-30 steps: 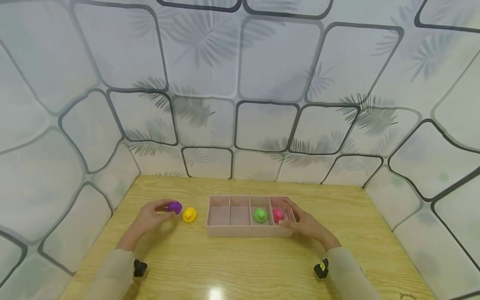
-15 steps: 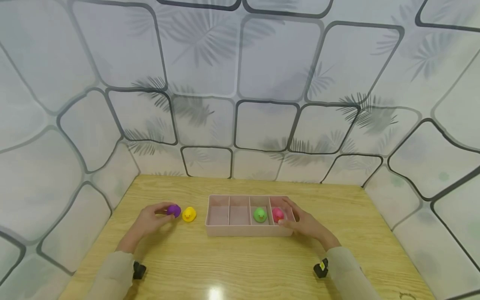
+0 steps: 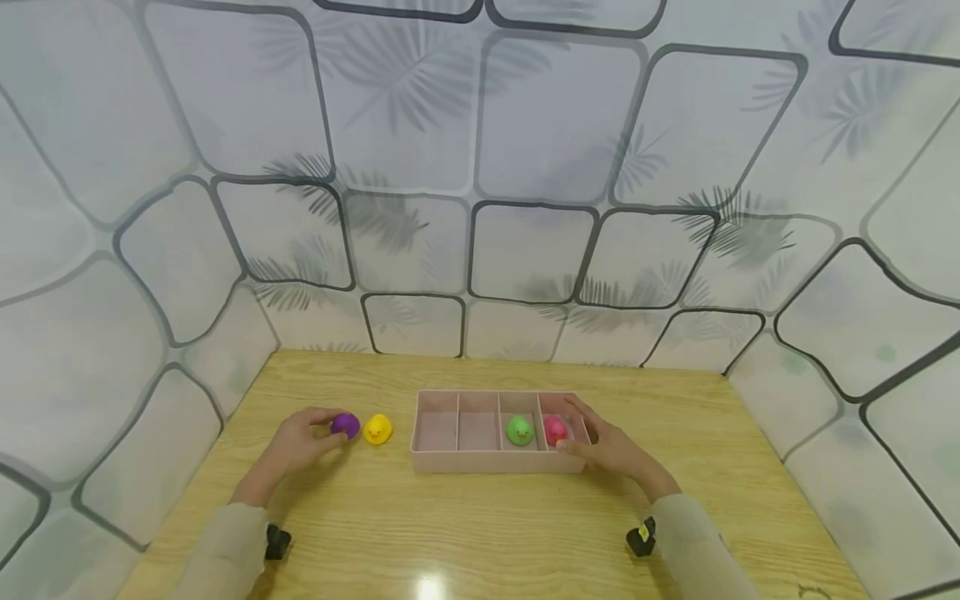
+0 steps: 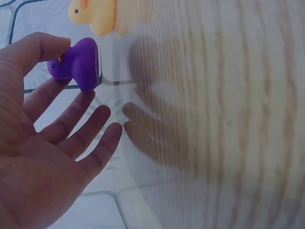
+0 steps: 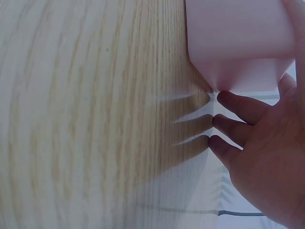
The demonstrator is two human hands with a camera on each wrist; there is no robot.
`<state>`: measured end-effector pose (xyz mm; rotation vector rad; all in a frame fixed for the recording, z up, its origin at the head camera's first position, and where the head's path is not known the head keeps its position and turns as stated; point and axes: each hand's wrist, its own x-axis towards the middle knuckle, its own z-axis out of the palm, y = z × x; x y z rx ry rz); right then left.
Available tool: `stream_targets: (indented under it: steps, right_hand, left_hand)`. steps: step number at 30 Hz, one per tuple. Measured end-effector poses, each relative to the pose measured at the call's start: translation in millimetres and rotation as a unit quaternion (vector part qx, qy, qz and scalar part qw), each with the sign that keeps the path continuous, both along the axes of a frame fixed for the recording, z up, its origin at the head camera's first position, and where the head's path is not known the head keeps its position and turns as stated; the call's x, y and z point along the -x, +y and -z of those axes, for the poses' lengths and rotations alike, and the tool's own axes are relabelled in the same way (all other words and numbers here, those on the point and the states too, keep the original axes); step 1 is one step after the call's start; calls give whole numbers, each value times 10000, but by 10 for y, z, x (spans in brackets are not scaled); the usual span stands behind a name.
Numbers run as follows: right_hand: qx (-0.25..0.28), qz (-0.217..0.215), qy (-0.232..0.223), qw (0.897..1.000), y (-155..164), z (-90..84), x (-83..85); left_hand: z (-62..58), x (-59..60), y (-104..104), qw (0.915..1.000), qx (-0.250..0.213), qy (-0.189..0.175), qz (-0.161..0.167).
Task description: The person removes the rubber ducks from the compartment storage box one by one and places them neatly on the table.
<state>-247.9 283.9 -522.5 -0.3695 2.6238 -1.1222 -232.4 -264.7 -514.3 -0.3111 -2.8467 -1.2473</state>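
The surface (image 3: pixel 525 529) is pale yellowish wood, or wood-look, and the grain lines show up really well in both wrist views. There's a bright white glare spot (image 3: pixel 430 587) at the bottom of the head view, plus a small dark squiggle (image 3: pixel 813 592) near the bottom right, too cut off to make out. Behind it all is a whitish-grey back wall (image 3: pixel 555 125) with rounded block outlines, some dark, some faint, and feathery grey leaf prints (image 3: pixel 408 71). Left wall (image 3: pixel 75 358) and right wall (image 3: pixel 892 325) have the same blocky look.
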Motion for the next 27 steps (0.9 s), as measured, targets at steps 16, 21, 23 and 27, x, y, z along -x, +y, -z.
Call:
stream_targets:
  steps: [16,21,23,27]
  right_hand:
    - [65,76,-67,9999,-26,-21,-12]
    - [13,72,-47,10000,-11,7,3]
    - [-29,81,-39,10000,-8,13,6]
    - [-150,111,9,9998,-8,5,0]
  left_hand:
    - [60,71,-2,9964,805,256,78]
    - [54,70,8,9965,799,251,81]
    - [48,67,10,9966,792,230,72]
    - [38,66,13,9968,783,169,49]
